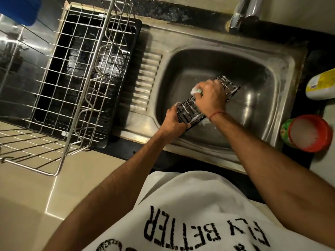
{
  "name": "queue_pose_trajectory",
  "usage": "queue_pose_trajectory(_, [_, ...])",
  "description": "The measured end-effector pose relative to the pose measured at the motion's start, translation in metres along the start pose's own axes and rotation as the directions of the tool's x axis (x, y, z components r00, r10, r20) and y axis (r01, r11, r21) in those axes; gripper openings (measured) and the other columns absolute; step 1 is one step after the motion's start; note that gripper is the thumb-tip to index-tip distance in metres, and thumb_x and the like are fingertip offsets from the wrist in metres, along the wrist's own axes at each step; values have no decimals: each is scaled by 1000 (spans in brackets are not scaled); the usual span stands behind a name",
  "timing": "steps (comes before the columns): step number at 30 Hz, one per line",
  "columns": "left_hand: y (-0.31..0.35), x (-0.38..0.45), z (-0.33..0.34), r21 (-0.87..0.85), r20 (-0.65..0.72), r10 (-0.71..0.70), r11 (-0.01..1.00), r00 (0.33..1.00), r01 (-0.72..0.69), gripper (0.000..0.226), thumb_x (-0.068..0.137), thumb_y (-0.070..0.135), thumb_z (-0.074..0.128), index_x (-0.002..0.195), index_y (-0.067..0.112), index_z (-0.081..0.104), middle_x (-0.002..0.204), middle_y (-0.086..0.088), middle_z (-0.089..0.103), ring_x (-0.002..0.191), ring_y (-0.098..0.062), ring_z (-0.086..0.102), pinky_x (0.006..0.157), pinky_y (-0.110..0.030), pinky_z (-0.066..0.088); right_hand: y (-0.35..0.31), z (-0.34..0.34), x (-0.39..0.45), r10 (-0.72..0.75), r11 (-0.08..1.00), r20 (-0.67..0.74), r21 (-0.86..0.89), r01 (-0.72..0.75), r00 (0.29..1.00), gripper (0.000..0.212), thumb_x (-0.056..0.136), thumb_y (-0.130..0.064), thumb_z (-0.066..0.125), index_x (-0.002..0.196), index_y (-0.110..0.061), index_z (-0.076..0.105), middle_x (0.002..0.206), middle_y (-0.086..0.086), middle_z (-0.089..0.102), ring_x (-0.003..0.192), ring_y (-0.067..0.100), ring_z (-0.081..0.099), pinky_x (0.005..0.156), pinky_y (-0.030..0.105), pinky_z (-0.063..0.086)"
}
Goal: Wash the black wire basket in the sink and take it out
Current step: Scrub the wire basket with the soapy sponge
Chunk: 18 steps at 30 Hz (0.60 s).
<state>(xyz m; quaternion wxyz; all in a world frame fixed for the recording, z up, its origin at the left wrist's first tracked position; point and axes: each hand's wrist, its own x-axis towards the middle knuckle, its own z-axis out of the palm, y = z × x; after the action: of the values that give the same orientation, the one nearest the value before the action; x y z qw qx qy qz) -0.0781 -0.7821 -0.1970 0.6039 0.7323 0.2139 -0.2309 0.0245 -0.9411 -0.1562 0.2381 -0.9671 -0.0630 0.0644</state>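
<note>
Soapy black wire basket (230,89) between left hand (174,120) and right hand (210,95), over sink (257,69).

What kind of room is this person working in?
Most likely a home kitchen: a steel sink with a tap, a wire dish rack beside it, and a soapy black wire basket held over the basin.

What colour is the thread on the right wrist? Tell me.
Red: a thin thread around the right wrist, just behind the right hand. Seen in the head view.
</note>
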Motion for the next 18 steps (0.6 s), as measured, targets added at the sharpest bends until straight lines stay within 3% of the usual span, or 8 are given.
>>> queue_pose_trajectory(3, [1, -2, -2, 4, -21, 27, 1000, 999, -26, 77, 59, 17, 87, 131, 25, 61, 128, -19, 66, 115, -37, 73, 86, -58, 66, -23, 20, -34, -222, 974, 127, 68, 215, 967, 15, 90, -21, 65, 99, -18, 76, 98, 5, 69, 97, 28, 56, 82, 44, 51])
queue_pose_trajectory(5, [1, -2, -3, 10, -17, 41, 999, 999, -41, 66, 60, 13, 81, 121, 30, 63, 120, -21, 70, 109, -34, 74, 84, -64, 63, -20, 20, -45, -295, 955, 157, 84, 285, 943, 14, 91, -20, 64, 99, -16, 75, 97, 5, 69, 95, 27, 55, 81, 43, 51])
queue_pose_trajectory(7, [6, -5, -3, -14, 14, 13, 1000, 1000, -13, 64, 59, 19, 84, 117, 31, 61, 121, -22, 69, 104, -29, 73, 83, -64, 64, -3, 8, -40, -247, 968, 102, 62, 241, 964, 10, 90, -20, 69, 98, -18, 75, 99, 4, 71, 97, 25, 55, 82, 41, 51])
queue_pose_trajectory(11, [10, -7, 1, -63, 31, 9, 998, 999, -7, 87, 52, 34, 85, 133, 29, 55, 133, -14, 63, 117, -29, 71, 92, -56, 64, 31, -7, -41, 31, 996, -50, 84, -26, 998, 10, 94, -24, 71, 102, -20, 73, 109, 2, 70, 108, 22, 54, 87, 29, 43])
queue_pose_trajectory(13, [6, -4, 1, -53, 10, 27, 998, 1000, -27, 79, 56, 31, 87, 129, 25, 57, 124, -13, 68, 107, -28, 73, 87, -53, 65, 20, 2, -58, -110, 990, 12, 95, 108, 994, 7, 93, -20, 72, 99, -20, 74, 105, 0, 69, 103, 20, 52, 84, 31, 45])
queue_pose_trajectory(15, [-4, 1, 2, -16, 0, 43, 999, 999, -43, 72, 64, 25, 90, 128, 25, 58, 121, -16, 71, 105, -38, 74, 88, -60, 64, 14, 9, -74, -297, 953, 128, 99, 286, 946, 5, 92, -20, 74, 97, -21, 74, 99, -2, 69, 97, 16, 49, 80, 32, 48])
queue_pose_trajectory(17, [-9, 6, 2, 2, -9, 15, 1000, 1000, -15, 78, 65, 24, 91, 133, 32, 55, 130, -18, 66, 113, -41, 72, 92, -65, 62, 21, 3, -68, -275, 960, 104, 80, 267, 956, 6, 92, -22, 75, 98, -20, 74, 101, -1, 70, 97, 17, 50, 79, 33, 48])
queue_pose_trajectory(18, [-12, 8, 2, 0, -8, -2, 1000, 1000, 2, 81, 64, 25, 90, 136, 35, 53, 134, -17, 62, 117, -37, 71, 94, -64, 61, 25, -3, -60, -160, 984, 46, 83, 156, 986, 8, 91, -22, 75, 99, -20, 74, 103, 1, 70, 99, 20, 52, 80, 34, 47])
